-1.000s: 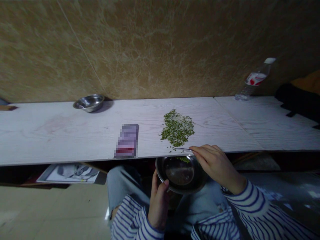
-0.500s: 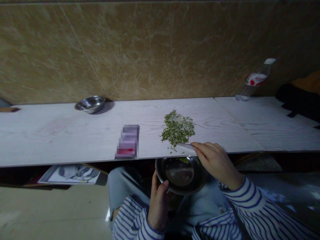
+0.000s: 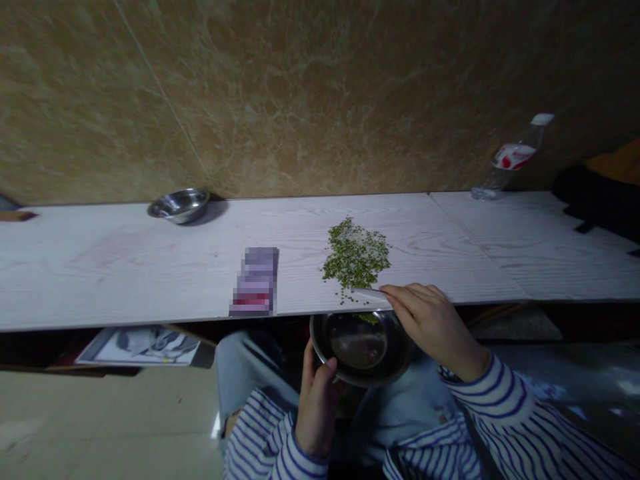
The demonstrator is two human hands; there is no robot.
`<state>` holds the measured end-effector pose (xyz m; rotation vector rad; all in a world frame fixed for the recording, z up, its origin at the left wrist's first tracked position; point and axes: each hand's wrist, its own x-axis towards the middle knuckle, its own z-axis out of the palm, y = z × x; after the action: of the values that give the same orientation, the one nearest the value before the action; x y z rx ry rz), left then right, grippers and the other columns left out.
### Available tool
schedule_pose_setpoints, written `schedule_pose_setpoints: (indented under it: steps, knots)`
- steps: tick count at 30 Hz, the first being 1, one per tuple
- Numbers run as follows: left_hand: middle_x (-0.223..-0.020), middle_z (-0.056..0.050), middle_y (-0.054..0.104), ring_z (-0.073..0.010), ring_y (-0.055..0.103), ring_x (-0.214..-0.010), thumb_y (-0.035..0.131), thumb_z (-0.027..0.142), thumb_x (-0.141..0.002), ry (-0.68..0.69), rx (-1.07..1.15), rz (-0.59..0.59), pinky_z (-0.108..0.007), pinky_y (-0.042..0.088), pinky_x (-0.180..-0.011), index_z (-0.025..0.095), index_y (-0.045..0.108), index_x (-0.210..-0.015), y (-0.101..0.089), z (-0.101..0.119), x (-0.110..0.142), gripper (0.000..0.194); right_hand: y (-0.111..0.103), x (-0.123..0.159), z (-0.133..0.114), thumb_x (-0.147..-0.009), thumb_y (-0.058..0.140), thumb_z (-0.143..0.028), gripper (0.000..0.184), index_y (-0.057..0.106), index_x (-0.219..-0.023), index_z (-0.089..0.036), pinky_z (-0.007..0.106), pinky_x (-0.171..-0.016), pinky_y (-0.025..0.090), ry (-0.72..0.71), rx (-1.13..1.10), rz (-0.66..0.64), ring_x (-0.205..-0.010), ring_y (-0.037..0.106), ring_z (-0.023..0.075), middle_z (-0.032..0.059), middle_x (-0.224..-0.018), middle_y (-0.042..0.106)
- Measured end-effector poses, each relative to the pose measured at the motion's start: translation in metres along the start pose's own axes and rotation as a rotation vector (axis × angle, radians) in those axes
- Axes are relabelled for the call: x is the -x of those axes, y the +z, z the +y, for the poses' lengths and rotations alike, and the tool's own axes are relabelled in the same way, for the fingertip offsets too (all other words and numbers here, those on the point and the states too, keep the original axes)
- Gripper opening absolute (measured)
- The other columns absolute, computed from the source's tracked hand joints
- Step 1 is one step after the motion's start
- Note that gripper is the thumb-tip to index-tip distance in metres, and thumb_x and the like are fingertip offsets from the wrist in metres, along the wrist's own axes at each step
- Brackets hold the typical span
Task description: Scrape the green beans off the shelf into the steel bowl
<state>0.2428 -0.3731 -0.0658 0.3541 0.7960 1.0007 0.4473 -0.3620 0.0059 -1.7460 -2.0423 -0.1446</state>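
The pile of small green beans (image 3: pixel 355 257), likely mung, lies spread on the white wood-grain surface (image 3: pixel 450 267), a few strays at its near side. Just beside those strays, the tip of a thin flat-bladed tool (image 3: pixel 369 293) points leftward; whether it is a knife or a scraper cannot be told. The right hand (image 3: pixel 433 327), near and to the right of the pile, has its grip closed around the tool's other end. Nearer the person than the pile, below the surface's front edge, the left hand (image 3: pixel 317 407) grasps the rim of a deep metal bowl (image 3: pixel 357 347), which has some beans at its far side.

The step in hand looks like scraping beans over the edge; a next stroke calls for a low blade and the bowl kept close beneath.

Left of the pile lies a pixelated rectangle (image 3: pixel 254 280); farther back that way, a small metal bowl (image 3: pixel 180 207). A plastic bottle (image 3: pixel 513 158) stands well to the pile's right.
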Motion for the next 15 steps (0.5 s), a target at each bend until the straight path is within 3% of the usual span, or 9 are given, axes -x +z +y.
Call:
schedule_pose_setpoints:
  steps: [15]
  knots:
    - [-0.133, -0.01, 0.053, -0.0296, 0.052, -0.118, 0.058, 0.026, -0.081, 0.0, -0.035, -0.016, -0.038, 0.05, -0.08, 0.029, 0.035, -0.137, -0.0043, -0.0022, -0.0013, 0.061, 0.0047, 0.0027, 0.0034, -0.095, 0.041, -0.023, 0.026, 0.06, -0.111, -0.019, 0.034, -0.075, 0.041, 0.011, -0.012, 0.0, -0.085, 0.06, 0.0195, 0.0071, -0.095, 0.069]
